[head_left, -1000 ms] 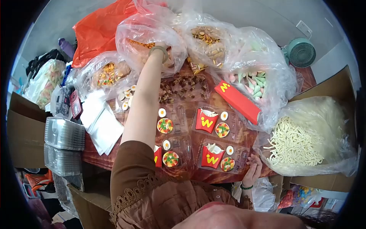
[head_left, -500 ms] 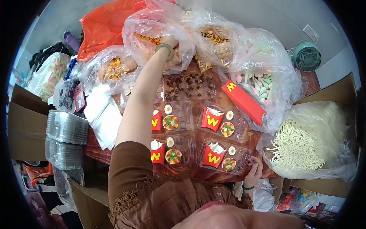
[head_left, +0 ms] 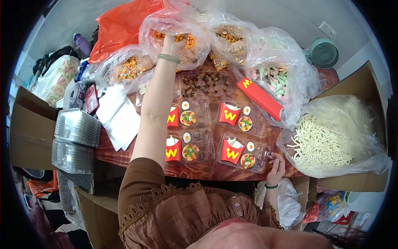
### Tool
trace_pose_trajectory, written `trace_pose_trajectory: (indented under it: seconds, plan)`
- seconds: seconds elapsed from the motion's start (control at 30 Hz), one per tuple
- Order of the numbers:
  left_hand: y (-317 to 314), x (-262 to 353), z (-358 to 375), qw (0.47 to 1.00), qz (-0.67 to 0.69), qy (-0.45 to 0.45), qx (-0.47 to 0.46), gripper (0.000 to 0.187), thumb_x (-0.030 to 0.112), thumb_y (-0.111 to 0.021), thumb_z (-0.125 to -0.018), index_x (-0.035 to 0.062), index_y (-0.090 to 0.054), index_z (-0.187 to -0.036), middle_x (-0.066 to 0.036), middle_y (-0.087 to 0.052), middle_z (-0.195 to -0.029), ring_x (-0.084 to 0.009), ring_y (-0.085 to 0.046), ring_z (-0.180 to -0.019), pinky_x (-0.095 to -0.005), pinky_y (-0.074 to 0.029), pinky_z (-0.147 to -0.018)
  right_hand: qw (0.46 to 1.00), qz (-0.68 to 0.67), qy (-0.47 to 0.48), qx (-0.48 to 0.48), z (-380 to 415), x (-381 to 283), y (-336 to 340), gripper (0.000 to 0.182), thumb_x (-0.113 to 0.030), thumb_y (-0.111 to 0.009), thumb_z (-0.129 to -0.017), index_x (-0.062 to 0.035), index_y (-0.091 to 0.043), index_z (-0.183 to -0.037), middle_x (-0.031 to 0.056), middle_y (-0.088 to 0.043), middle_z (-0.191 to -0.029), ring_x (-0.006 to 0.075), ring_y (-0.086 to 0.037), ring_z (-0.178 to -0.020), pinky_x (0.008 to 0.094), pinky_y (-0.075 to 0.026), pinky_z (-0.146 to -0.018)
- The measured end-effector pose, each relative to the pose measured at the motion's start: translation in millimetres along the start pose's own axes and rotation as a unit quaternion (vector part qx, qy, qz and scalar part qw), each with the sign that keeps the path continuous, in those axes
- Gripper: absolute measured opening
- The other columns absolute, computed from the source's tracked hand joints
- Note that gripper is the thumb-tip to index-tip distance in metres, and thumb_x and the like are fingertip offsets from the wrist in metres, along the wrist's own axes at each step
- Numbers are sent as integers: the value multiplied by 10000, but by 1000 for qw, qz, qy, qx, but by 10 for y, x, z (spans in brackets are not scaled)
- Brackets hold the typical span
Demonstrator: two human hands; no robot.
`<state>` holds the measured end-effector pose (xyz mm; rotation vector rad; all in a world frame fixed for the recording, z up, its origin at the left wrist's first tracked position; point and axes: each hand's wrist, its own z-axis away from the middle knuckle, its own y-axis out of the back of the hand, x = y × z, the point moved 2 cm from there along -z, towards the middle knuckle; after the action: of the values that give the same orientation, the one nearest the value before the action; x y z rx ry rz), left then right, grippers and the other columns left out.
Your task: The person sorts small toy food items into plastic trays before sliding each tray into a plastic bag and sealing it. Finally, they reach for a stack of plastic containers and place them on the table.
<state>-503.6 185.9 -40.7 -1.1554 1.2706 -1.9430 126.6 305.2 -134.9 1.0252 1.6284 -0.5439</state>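
My left hand (head_left: 171, 45), with a pale bangle at the wrist, reaches into a clear plastic bag (head_left: 151, 27) of small orange-and-yellow candies (head_left: 190, 40). Its fingers are mostly hidden among the candies. My right hand (head_left: 275, 167) rests at the table's front edge, fingers apart, fingertips at the right edge of a clear plastic tray (head_left: 258, 167). That tray holds a red fries-style carton (head_left: 232, 151) with white sticks, a fried-egg candy (head_left: 250, 146) and a round pizza-like candy (head_left: 248, 161). Three similar trays lie near it; my left forearm partly covers the left cartons.
A tray of brown candies (head_left: 206, 83) and a red box (head_left: 260, 98) lie farther back. Bags of candy line the back. White sticks (head_left: 321, 143) fill a bagged carton at right. Stacked clear trays (head_left: 76, 126) and white sheets (head_left: 118, 118) are at left.
My left hand has shifted left inside the bag, and more of it shows. My right hand stays by the tray's edge. The whole view has shifted slightly.
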Motion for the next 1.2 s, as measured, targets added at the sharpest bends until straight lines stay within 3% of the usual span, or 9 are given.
trace_pose_trajectory:
  seconds: [0.17,0.3,0.4,0.5,0.63,0.9,0.97,1.13,1.2]
  plan:
    - [-105,-45,1352,984,132,121,-21,292,126,-353,-959,-96,-453,-1120,-251,-535,-1135,-393,-529,-1096,-462,-533,-900,984,15,164,60,51,-260,53,186,22,-444,-902,38,-567,-1040,126,-618,-995,194,-568,-830,292,-463,-761]
    - [250,-295,2303,951,210,205,-93,385,169,-288,-995,-112,-343,-1252,-289,-328,-1377,-467,-312,-1297,-562,-328,-1081,977,37,194,-84,-207,-1034,-281,142,47,-527,-839,47,-615,-949,132,-632,-939,213,-590,-849,301,-469,-779]
    - [303,-512,3090,929,226,264,-124,433,197,-282,-1006,-61,-283,-1354,-262,-269,-1427,-456,-250,-1336,-557,-305,-1094,946,39,241,-212,-511,-1526,-899,167,19,-660,-801,22,-651,-967,106,-639,-966,190,-611,-860,280,-482,-752]
    - [390,-660,3603,918,215,308,-129,432,214,-301,-1006,-51,-323,-1346,-255,-320,-1404,-444,-298,-1320,-530,-321,-1093,933,-9,196,-302,-651,-1724,-1468,162,-67,-667,-826,-34,-669,-985,82,-643,-915,164,-613,-835,271,-483,-728]
    - [665,-701,3918,920,187,314,-144,405,231,-334,-1008,-33,-413,-1305,-199,-477,-1291,-318,-476,-1205,-471,-411,-1023,853,82,290,-426,-633,-1700,-1904,174,-105,-668,-821,-23,-657,-975,85,-645,-902,170,-621,-818,276,-494,-722]
    - [944,-672,4140,942,133,300,-64,331,152,-377,-990,-43,-461,-1243,-159,-544,-1199,-277,-565,-1090,-438,-496,-948,857,46,182,-480,-468,-1473,-2181,232,-99,-670,-796,-48,-631,-1020,104,-628,-894,208,-621,-808,290,-497,-699]
    - [1001,-677,4152,960,21,279,21,296,138,-411,-979,-45,-482,-1200,-152,-554,-1190,-262,-574,-1081,-426,-506,-935,800,129,290,-509,-446,-1460,-2238,234,-77,-660,-784,-49,-634,-1015,109,-619,-881,223,-617,-808,300,-506,-697]
    - [1095,-654,4110,955,-28,292,33,281,115,-455,-963,-45,-481,-1191,-162,-564,-1171,-270,-586,-1067,-396,-530,-915,751,170,299,-564,-523,-1374,-2365,215,-77,-657,-797,-39,-638,-1008,87,-630,-875,188,-621,-790,294,-511,-678]
    - [1073,-590,4084,958,-17,285,-15,300,111,-465,-961,-47,-458,-1216,-179,-554,-1190,-307,-567,-1110,-382,-533,-917,805,38,35,-591,-621,-1302,-2418,178,-119,-661,-828,-24,-646,-979,45,-654,-867,103,-615,-765,259,-503,-663]
